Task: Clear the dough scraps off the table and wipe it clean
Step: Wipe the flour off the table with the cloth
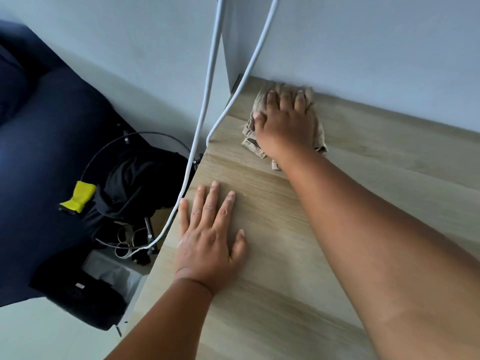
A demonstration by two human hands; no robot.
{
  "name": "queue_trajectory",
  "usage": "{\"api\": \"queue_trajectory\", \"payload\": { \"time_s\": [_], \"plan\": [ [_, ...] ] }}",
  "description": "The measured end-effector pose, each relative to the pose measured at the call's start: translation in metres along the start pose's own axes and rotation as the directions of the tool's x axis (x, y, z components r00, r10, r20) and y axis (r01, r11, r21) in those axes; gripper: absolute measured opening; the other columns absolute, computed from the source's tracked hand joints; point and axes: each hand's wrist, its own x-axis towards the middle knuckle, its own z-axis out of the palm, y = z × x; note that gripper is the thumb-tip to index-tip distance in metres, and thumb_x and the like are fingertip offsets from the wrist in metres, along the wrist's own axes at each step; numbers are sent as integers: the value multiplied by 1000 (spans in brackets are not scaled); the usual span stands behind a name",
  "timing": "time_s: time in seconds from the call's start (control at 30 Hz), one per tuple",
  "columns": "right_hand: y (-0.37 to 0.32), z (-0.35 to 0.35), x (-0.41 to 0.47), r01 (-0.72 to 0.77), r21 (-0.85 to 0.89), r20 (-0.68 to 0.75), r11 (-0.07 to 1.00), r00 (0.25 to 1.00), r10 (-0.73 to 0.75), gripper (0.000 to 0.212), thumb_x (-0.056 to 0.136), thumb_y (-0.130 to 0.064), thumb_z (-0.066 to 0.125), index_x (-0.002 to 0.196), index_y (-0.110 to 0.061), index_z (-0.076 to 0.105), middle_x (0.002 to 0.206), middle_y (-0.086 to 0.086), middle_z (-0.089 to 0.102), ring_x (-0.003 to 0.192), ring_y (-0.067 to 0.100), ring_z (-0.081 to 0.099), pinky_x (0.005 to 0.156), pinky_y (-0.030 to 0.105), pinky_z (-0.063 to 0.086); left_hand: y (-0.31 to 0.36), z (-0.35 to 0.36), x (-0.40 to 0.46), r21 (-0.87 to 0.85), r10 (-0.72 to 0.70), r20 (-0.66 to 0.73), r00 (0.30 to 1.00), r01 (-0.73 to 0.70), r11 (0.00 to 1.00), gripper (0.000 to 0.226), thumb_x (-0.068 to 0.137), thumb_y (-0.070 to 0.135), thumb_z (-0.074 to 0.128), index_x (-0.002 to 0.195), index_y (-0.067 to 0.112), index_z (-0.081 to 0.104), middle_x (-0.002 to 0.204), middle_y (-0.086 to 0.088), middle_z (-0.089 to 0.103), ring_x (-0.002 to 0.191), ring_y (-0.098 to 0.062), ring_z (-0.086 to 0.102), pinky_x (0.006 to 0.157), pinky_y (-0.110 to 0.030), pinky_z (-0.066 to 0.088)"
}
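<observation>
Two hands are on the wooden surface [337,229]. The right hand [284,120] reaches far across to the back corner by the wall [376,48] and lies on top of a crumpled beige cloth [255,149]; its fingers [285,96] are straight and slightly spread, pressing the cloth flat onto the wood rather than curling round it. Cloth edges stick out past the fingertips, at the thumb side and near the wrist. The left hand [207,240] lies palm down close to the left edge of the surface, well apart from the cloth, its fingers [209,201] straight and fanned out, holding nothing. No dough scraps can be made out on the visible wood.

Two white cables [207,100] hang down along the wall and run past the left edge of the surface, one of them bending over the corner just beside the cloth. Below that edge, on the floor, sit a dark blue sofa [39,152], a heap of black fabric [140,183] over a wire frame, and a yellow piece [79,196] beside it.
</observation>
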Motion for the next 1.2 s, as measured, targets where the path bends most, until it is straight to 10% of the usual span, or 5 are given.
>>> {"api": "queue_trajectory", "payload": {
  "time_s": [0.3,0.6,0.97,1.2],
  "plan": [
    [95,-8,-50,517,-55,93,854,854,-511,65,103,-53,26,162,-25,30,172,-3,22,159,23,16,127,52,17,0,2,0,-4,4,-7,1000,-4,1000,73,93,51,43,161,25,33,173,-3,15,161,-23,2,127,-58,7],
    [44,-5,-7,-20,-2,-109,1000,994,19,61,101,-42,37,156,-15,38,163,11,33,149,40,28,122,56,24,1,2,-1,-11,-6,5,1000,6,1000,74,93,50,46,161,24,34,173,-3,14,161,-23,0,126,-60,9],
    [35,3,-56,392,-2,-120,920,913,-389,54,101,-49,41,146,-24,54,164,9,37,152,38,29,124,59,19,3,-2,-2,-8,-12,19,1000,13,1000,74,93,51,42,161,23,33,173,-2,12,161,-21,-1,127,-59,8],
    [50,4,-52,297,-30,-100,954,949,-298,54,104,-43,36,152,-22,49,164,5,40,151,34,33,121,54,29,5,1,1,-25,0,10,1000,0,1000,74,93,50,45,161,24,33,173,-2,12,161,-22,-1,126,-61,10]
  ]
}}
